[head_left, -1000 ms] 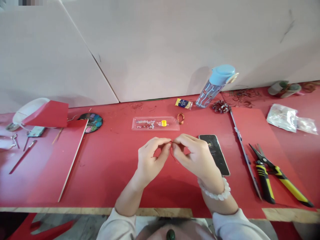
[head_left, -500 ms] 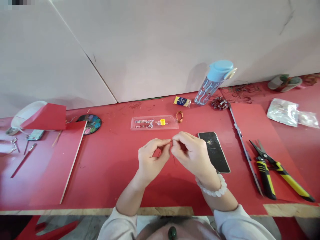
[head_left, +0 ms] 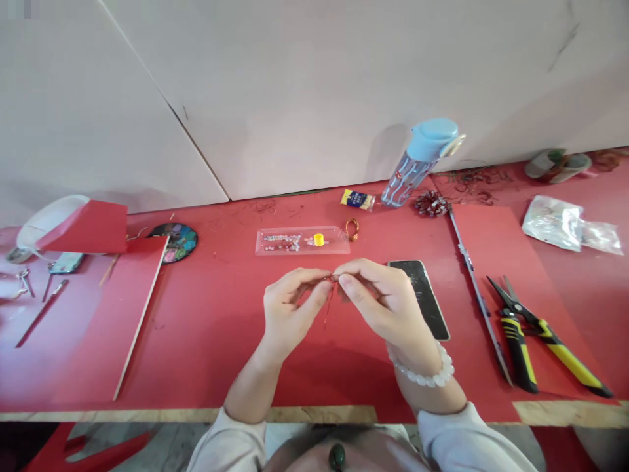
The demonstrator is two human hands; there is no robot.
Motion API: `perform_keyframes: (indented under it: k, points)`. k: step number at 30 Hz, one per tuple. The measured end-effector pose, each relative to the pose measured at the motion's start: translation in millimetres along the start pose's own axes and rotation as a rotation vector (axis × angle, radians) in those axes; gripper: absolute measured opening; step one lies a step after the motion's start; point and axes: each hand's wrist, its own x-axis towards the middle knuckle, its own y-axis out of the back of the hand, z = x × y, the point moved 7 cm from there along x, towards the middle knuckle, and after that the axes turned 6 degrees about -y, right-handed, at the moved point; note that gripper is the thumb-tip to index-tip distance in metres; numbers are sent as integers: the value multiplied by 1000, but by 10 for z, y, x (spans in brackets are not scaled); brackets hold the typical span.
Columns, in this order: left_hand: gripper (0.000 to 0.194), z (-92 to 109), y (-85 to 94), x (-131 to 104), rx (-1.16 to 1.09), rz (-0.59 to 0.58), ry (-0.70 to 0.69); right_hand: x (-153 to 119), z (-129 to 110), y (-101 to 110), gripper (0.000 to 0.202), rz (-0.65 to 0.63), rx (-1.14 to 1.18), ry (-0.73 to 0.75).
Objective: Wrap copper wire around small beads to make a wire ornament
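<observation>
A thin dark red cord [head_left: 329,307] dangles from between my fingertips, over the middle of the red table. My left hand [head_left: 292,313] pinches it between thumb and forefinger, with a small loop showing at the tips. From the other side my right hand [head_left: 381,298], a white bead bracelet on its wrist, pinches the same cord close by. Beyond my hands lies a clear plastic tray [head_left: 344,248] with small beads [head_left: 284,240] and a yellow cap [head_left: 319,240] in it. A ring of orange-brown cord [head_left: 352,229] sits at the tray's right end.
A black phone [head_left: 432,305] lies partly behind my right hand. Yellow-black shears [head_left: 521,314] rest on a red board at right. A blue-lidded bottle [head_left: 417,164] and a small packet [head_left: 358,199] stand toward the wall. At left are another board [head_left: 120,308] and a paint palette [head_left: 184,242].
My right thumb has stretched out along the cord, and my fingertips have shifted slightly left. A small loop and more of the hanging cord now show. The phone screen has gone darker.
</observation>
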Motion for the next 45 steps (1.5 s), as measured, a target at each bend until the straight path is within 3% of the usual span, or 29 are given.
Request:
perform_keyframes:
  k: [3, 7, 12, 15, 18, 19, 23, 29, 33, 37, 41, 45]
  points:
    - [16, 19, 39, -4, 49, 50, -49, -38, -121, 8, 17, 22, -180, 195]
    - [6, 140, 63, -5, 212, 81, -245, -123, -288, -139, 13, -44, -501, 458]
    - [13, 245, 39, -30, 374, 79, -417, -197, -368, -238, 29, -82, -448, 502]
    - [17, 281, -35, -62, 449, 42, -493, -178, -295, -128, 33, 10, -216, 397]
    - [14, 293, -153, -88, 513, -44, -547, -52, 28, 93, 34, 184, 180, 95]
    - [13, 284, -188, -89, 512, -84, -545, 4, 172, 112, 35, 189, 316, -33]
    - [12, 229, -220, -54, 401, -175, -461, 204, 452, -10, 40, 23, 664, -285]
    - [9, 128, -120, 37, 171, -153, -251, 213, 470, -115, 36, -36, 907, -436]
    - [8, 25, -56, 63, 32, -123, -92, 111, 359, -22, 25, -22, 702, -285]
    - [8, 24, -15, 57, -11, -129, -58, 7, 165, 150, 61, 150, 294, 22]
    - [8, 119, -12, 47, 15, -163, -122, -37, -92, 133, 32, 170, -150, 343]
    - [8, 243, -11, 40, 91, -205, -234, -23, -166, 133, 18, 144, -251, 389]
